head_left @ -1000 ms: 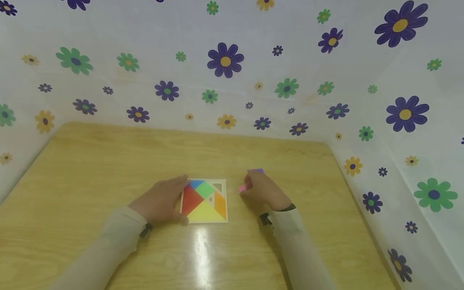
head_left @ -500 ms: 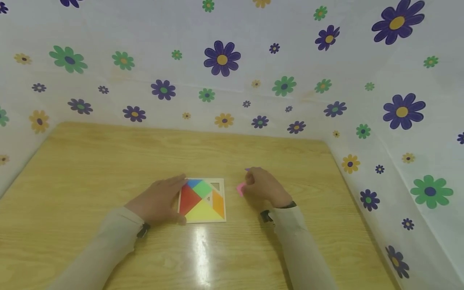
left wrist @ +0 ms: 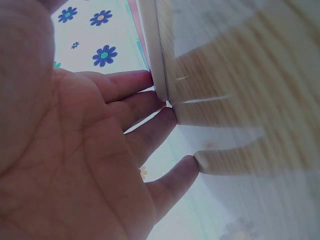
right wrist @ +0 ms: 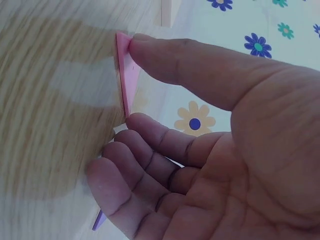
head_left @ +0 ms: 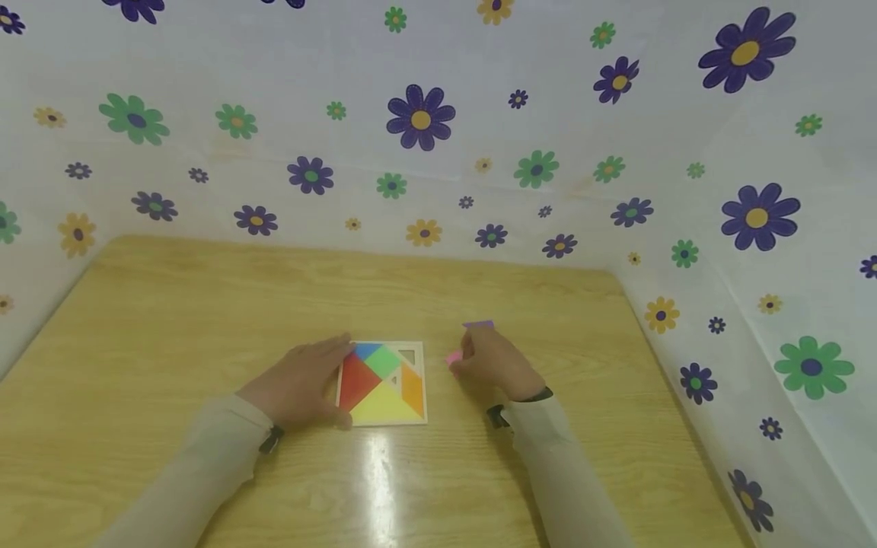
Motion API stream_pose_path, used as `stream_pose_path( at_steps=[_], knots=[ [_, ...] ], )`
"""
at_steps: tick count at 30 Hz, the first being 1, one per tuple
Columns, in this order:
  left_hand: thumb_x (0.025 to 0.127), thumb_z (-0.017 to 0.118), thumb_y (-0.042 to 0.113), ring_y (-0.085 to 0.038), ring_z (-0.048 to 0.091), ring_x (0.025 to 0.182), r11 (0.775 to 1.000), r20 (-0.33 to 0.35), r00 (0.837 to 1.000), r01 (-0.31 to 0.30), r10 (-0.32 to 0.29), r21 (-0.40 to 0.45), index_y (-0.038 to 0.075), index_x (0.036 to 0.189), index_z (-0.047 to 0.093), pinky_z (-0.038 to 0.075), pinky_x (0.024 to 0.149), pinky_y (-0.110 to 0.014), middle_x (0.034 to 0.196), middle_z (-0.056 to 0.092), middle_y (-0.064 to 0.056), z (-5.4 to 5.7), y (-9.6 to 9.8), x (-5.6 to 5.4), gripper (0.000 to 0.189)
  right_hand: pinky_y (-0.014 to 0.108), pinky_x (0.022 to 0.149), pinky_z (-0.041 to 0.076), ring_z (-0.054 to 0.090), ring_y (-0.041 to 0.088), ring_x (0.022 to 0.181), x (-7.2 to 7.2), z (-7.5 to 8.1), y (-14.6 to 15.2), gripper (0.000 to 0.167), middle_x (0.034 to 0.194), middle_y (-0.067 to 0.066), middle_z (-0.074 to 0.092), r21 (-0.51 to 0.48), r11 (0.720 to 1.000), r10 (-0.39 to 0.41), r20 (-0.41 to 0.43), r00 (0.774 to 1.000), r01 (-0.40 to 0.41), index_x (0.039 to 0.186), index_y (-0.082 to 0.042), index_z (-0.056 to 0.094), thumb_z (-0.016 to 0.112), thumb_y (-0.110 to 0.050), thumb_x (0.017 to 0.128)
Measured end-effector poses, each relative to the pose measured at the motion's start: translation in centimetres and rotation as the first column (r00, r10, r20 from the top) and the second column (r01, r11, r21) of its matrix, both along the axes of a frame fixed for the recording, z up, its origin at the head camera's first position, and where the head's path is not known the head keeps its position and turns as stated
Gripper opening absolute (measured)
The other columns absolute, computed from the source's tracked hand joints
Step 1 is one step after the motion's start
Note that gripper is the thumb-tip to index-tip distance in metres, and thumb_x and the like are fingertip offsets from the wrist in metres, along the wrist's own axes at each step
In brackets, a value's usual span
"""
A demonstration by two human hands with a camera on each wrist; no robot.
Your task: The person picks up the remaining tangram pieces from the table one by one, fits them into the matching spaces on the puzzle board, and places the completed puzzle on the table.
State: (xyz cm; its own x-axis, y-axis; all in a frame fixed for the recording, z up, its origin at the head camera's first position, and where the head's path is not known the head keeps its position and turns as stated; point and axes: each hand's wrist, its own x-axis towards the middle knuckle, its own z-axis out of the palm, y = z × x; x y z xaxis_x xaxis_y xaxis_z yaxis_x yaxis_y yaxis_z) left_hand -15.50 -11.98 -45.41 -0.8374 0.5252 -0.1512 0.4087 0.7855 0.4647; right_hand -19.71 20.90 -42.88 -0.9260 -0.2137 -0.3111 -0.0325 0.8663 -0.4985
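Right wrist view: with my right hand (right wrist: 240, 160) pinching the pink triangle (right wrist: 129, 74) by two corners, I should lift evenly, left hand (head_left: 298, 384) spread against the board (head_left: 419, 358).

Your left hand (head_left: 299, 383) sits along the left edge of the tangram tray (head_left: 419, 354), red piece (head_left: 357, 380), yellow piece (head_left: 386, 406), blue piece (head_left: 367, 349), green piece (head_left: 382, 360) and orange piece (head_left: 412, 390) inside; your right hand (head_left: 500, 364) pinches a pink piece (head_left: 453, 358) near the tray's right side, purple piece (head_left: 479, 324) just beyond, wood table (head_left: 205, 304) below, flowered cloth (head_left: 274, 76) behind

On the wood-grain table (head_left: 205, 320) lie a tangram board (head_left: 420, 358), pink piece (head_left: 452, 358) and purple piece (head_left: 482, 324).
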Motion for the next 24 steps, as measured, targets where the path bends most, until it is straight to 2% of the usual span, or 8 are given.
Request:
stream_pose_path(
  at_steps=[4, 9, 15, 19, 22, 24],
  knots=[
    [0.075, 0.088, 0.052, -0.036, 0.03, 0.154, 1.0, -0.01, 1.0, 0.004, -0.004, -0.011, 0.005, 0.161, 0.034, 0.028, 0.123, -0.057, 0.168, 0.03, -0.012, -0.08, 0.01, -0.04, 0.112, 0.031, 0.065, 0.047, 0.054, 0.02, 0.071, 0.26, 0.3, -0.21, 0.022, 0.078, 0.003, 0.059, 0.042, 0.999, -0.034, -0.006, 0.999, 0.034, 0.083, -0.002, 0.065, 0.08, -0.017, 0.088],
    [0.075, 0.088, 0.052, -0.037, 0.031, 0.153, 1.0, -0.014, 1.0, 0.012, -0.012, -0.012, 0.004, 0.161, 0.034, 0.027, 0.123, -0.057, 0.168, 0.03, -0.012, -0.13, 0.02, -0.08, 0.112, 0.029, 0.058, 0.041, 0.046, 0.017, 0.062, 0.51, 0.79, -0.32, 0.034, 0.068, 0.002, 0.056, 0.093, 0.993, -0.071, -0.008, 0.997, 0.072, 0.065, -0.006, 0.059, 0.079, -0.019, 0.088],
    [0.075, 0.087, 0.051, -0.037, 0.031, 0.153, 1.0, -0.013, 1.0, 0.015, -0.015, -0.01, 0.004, 0.161, 0.034, 0.028, 0.123, -0.058, 0.168, 0.031, -0.013, 0.15, 0.07, -0.18, 0.112, 0.026, 0.053, 0.036, 0.04, 0.014, 0.057, 0.34, 0.84, -0.28, 0.041, 0.07, 0.002, 0.061, 0.093, 0.993, -0.066, -0.007, 0.998, 0.067, 0.058, -0.01, 0.054, 0.078, -0.017, 0.089],
    [0.076, 0.087, 0.051, -0.038, 0.031, 0.153, 1.0, -0.007, 1.0, 0.019, -0.019, -0.012, 0.003, 0.16, 0.034, 0.027, 0.123, -0.059, 0.168, 0.031, -0.014, 0.47, 0.04, -0.05, 0.111, 0.027, 0.056, 0.04, 0.046, 0.016, 0.062, 0.21, 0.66, -0.21, 0.029, 0.08, 0.003, 0.065, 0.069, 0.995, -0.068, -0.013, 0.998, 0.068, 0.065, -0.006, 0.062, 0.078, -0.015, 0.088],
    [0.076, 0.087, 0.05, -0.038, 0.031, 0.153, 1.0, 0.001, 1.0, 0.019, -0.019, -0.011, 0.003, 0.16, 0.034, 0.027, 0.123, -0.06, 0.168, 0.031, -0.014, 0.66, -0.01, 0.09, 0.11, 0.03, 0.063, 0.047, 0.053, 0.02, 0.072, 0.24, 0.62, -0.19, 0.016, 0.091, 0.007, 0.064, 0.033, 0.996, -0.079, -0.037, 0.996, 0.08, 0.088, -0.001, 0.063, 0.075, -0.01, 0.087],
    [0.076, 0.087, 0.05, -0.038, 0.031, 0.153, 1.0, 0.0, 1.0, 0.02, -0.02, -0.011, 0.002, 0.16, 0.035, 0.027, 0.122, -0.06, 0.168, 0.031, -0.014, 0.72, -0.05, 0.16, 0.109, 0.034, 0.07, 0.051, 0.057, 0.023, 0.08, 0.31, 0.63, -0.2, 0.023, 0.097, 0.01, 0.064, 0.005, 0.996, -0.083, -0.062, 0.995, 0.084, 0.105, 0.001, 0.059, 0.073, -0.007, 0.088]
  ],
)
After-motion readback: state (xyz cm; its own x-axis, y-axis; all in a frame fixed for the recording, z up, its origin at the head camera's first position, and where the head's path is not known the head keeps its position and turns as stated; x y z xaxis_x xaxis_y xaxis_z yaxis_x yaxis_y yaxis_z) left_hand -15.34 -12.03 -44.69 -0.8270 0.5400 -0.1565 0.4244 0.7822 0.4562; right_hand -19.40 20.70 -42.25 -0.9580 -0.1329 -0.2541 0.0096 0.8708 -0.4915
